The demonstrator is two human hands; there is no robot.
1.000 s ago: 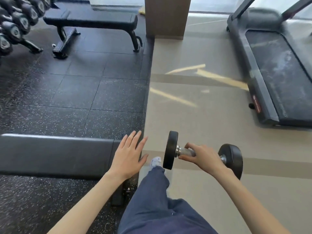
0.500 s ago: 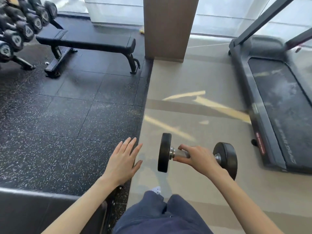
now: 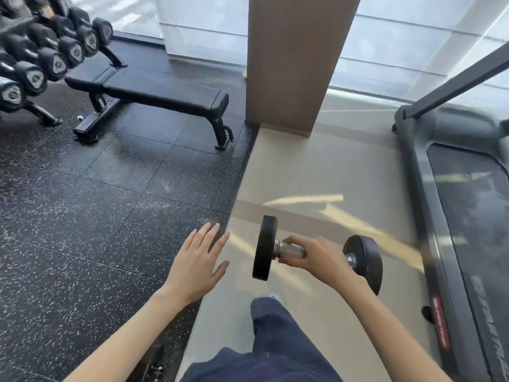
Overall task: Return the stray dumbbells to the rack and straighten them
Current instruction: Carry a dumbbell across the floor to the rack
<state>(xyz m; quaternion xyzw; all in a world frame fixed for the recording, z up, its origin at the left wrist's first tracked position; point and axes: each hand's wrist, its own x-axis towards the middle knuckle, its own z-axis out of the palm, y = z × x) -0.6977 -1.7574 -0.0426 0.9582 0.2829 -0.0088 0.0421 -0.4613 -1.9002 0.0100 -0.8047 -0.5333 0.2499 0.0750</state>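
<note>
Black rubber round-plated dumbbell with a knurled steel handle [image 3: 288,250] hangs in the air at about 5 o'clock in the view, over the beige smooth floor [image 3: 316,166], lying roughly level with one plate to the left and the other to the right. The right hand [image 3: 322,257] grasps the handle from above, fingers curled round the bar near the middle. The left hand [image 3: 197,263] floats at 7 o'clock, palm down, fingers straight and slightly spread, holding nothing and just apart from the left plate.

At 10 o'clock, well apart from the carried weight, stands the tiered black dumbbell rack [image 3: 41,51], its rows filled with dark hexagonal-ended dumbbells facing outward. Beside it, at 11 o'clock, sits a black padded flat bench on a metal frame [image 3: 162,95], on the black speckled rubber floor tiles [image 3: 96,202]. A brown square pillar [image 3: 297,62] rises at 12 o'clock where the two floors meet. A grey treadmill with a dark belt [image 3: 462,216] runs along 3 o'clock. At 6 o'clock a navy trouser leg [image 3: 270,326] shows below the arms.
</note>
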